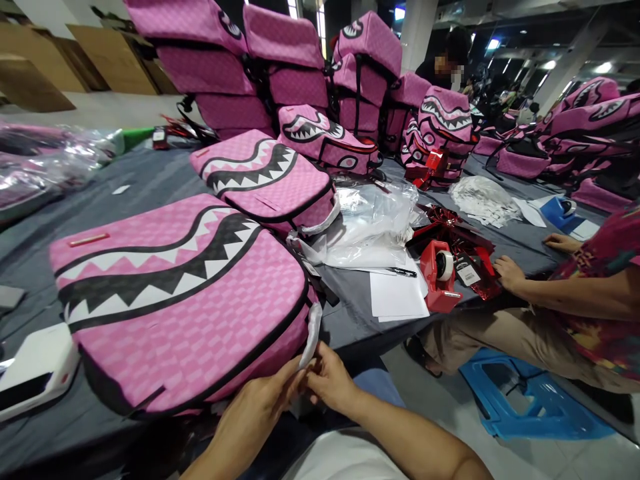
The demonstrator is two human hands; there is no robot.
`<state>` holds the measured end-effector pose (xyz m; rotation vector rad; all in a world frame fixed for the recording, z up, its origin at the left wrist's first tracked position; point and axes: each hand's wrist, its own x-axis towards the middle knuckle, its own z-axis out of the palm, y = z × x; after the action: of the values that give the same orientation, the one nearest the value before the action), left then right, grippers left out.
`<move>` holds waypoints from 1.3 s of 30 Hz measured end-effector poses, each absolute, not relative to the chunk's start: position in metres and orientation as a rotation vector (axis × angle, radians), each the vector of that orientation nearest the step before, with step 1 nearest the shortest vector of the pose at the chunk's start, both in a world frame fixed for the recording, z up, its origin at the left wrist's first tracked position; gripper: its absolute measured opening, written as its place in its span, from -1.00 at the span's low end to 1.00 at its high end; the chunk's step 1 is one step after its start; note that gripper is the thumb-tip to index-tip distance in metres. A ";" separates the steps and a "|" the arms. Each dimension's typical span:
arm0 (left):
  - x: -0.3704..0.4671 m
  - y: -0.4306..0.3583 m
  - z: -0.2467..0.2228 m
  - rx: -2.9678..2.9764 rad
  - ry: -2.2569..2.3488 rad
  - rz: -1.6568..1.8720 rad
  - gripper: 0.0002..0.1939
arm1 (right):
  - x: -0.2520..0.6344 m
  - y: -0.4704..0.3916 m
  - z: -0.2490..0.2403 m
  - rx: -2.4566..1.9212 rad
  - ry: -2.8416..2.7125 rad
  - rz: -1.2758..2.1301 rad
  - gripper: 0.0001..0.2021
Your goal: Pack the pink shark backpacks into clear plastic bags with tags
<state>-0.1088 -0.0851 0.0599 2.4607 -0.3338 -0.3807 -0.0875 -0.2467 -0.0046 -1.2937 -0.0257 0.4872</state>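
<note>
Left hand (265, 401) and right hand (332, 379) grasp a white-wrapped handle (313, 332); its pink backpack (220, 317) lies just left of their grip

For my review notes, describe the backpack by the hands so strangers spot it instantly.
On the gray tablecloth, look to the white device at lower left. The pink shark-mouth backpack lies just right of it. Unlike the similar backpack behind, it has the left hand and right hand at its white strip.
</note>
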 end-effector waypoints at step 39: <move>-0.149 -0.086 0.064 2.597 -0.999 0.840 -0.62 | -0.070 -0.318 0.013 -0.647 0.132 0.504 -0.64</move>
<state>-0.1488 -0.0858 0.0642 2.5968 -0.9991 0.8400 -0.0703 -0.3178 0.0130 -0.6471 0.1316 0.5035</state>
